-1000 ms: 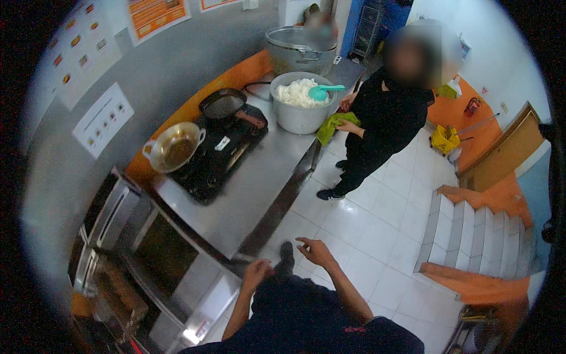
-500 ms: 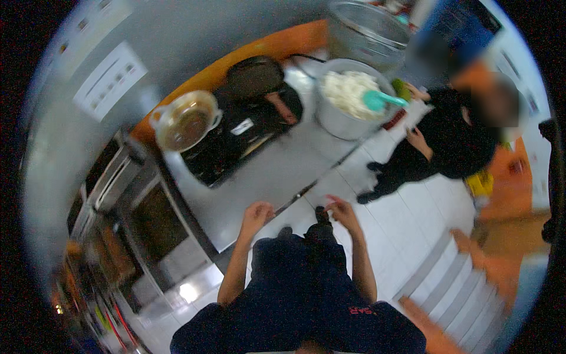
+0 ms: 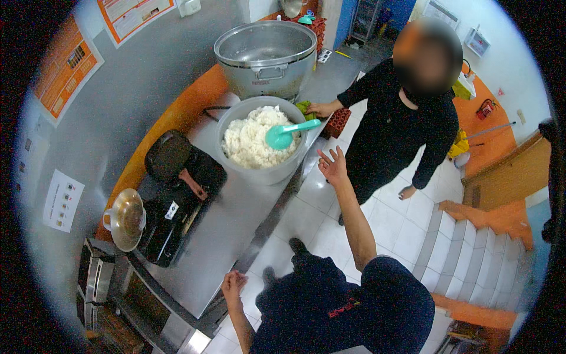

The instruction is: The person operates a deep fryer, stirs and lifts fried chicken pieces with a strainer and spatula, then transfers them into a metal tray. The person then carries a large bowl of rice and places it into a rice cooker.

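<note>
Kitchen, head cam: a grey rice pot [image 3: 262,175] stands on a steel counter [image 3: 218,248], heaped w/ white rice [image 3: 250,143]; a teal paddle [image 3: 281,139] lies on the mound, handle out over the pot's R rim. Worker's R hand [image 3: 333,166] is raised just R of & nearer than the rice pot, apart from the paddle, fingers spread wide, nothing in it. L hand [image 3: 234,284], well short of the pot nr the counter's front edge, is half open, fingers loosely bent; no item visible in it. Directly beyond the pot: a bigger metal pot [image 3: 239,76]. To its L, a black stove [image 3: 152,227] w/ a dark frying pan [image 3: 168,154], & a brass-toned pan [image 3: 128,221] farther L. R of the rice pot, a co-worker [image 3: 389,144] in black has one hand [image 3: 324,110] on a green cloth [image 3: 303,108] just beside the rim. Far R: white-tiled steps [image 3: 466,253].
</note>
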The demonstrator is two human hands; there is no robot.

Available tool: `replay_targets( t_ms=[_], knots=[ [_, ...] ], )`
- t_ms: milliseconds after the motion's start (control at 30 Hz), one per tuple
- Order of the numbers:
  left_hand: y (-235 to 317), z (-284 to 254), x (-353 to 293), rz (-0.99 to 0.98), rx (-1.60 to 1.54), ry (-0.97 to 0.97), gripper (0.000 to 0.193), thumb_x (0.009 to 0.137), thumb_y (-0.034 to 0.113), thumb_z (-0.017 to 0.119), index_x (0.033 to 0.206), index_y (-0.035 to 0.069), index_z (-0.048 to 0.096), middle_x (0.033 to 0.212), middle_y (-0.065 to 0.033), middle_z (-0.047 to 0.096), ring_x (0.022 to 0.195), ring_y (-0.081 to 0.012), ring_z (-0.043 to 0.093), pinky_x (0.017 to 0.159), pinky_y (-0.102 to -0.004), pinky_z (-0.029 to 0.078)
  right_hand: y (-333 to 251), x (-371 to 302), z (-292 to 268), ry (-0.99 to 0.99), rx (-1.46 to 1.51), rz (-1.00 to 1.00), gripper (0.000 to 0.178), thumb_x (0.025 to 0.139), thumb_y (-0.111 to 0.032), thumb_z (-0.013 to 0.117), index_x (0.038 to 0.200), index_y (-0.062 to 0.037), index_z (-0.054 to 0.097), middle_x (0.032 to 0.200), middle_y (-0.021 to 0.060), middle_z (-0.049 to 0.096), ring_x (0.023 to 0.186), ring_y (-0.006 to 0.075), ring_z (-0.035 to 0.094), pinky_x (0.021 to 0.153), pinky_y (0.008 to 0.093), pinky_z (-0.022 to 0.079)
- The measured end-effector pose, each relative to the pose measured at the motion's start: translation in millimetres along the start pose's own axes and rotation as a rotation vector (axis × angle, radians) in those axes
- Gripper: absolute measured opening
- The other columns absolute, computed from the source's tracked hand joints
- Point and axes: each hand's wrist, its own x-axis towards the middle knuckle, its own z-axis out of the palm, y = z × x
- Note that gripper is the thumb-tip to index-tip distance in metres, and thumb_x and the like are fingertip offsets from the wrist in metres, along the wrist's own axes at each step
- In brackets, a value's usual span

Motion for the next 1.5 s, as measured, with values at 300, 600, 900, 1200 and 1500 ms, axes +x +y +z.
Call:
replay_targets(
  t_ms=[300,600,900,1200,1500],
  knots=[
    [-8,72,-47,0.049,0.107,0.234,0.029,0.098,0.027,0.055,0.106,-0.001,0.059,0.088,-0.0121,0.066,0.078,-0.0219,0.068,0.073,-0.0317,0.056,4,198,-26,0.208,-0.731,0.053,0.053,0.087,-0.047,0.062,0.122,-0.0095,0.048,0.092,0.0114,0.067,0.06,0.0181,0.056,0.052,0.0308,0.051],
    [-59,51,-153,-0.173,-0.011,0.624,0.029,0.099,0.026,0.052,0.11,0.0,0.058,0.092,-0.015,0.067,0.077,-0.0226,0.069,0.069,-0.0314,0.056,107,293,-18,0.033,-0.178,-0.286,0.041,0.086,-0.031,0.07,0.116,-0.0064,0.056,0.108,0.0088,0.062,0.092,0.0226,0.062,0.08,0.0373,0.054],
    [-64,0,-326,-0.028,0.112,0.437,0.031,0.096,0.029,0.054,0.107,0.0,0.061,0.092,-0.0105,0.067,0.079,-0.0169,0.065,0.07,-0.0311,0.054,175,-101,-112,-0.238,-1.073,-0.227,0.04,0.085,-0.03,0.07,0.111,-0.0027,0.059,0.108,0.0132,0.064,0.094,0.0273,0.062,0.083,0.039,0.052],
    [-99,-18,-269,0.062,0.025,-0.02,0.042,0.094,0.043,0.054,0.117,0.007,0.054,0.096,-0.0073,0.063,0.081,-0.0176,0.063,0.068,-0.033,0.054,212,-335,-221,-0.395,-1.39,-0.238,0.039,0.083,-0.028,0.071,0.107,0.0009,0.062,0.108,0.0175,0.065,0.097,0.032,0.063,0.086,0.0407,0.05],
    [-146,-209,-366,0.156,-0.122,0.341,0.063,0.089,0.054,0.06,0.133,0.01,0.053,0.128,-0.008,0.059,0.117,-0.0203,0.054,0.102,-0.0356,0.041,366,-634,-125,-1.745,-1.5,0.177,0.032,0.077,-0.011,0.065,0.107,-0.0007,0.064,0.101,0.0181,0.068,0.095,0.0344,0.065,0.084,0.0421,0.05]
  ],
)
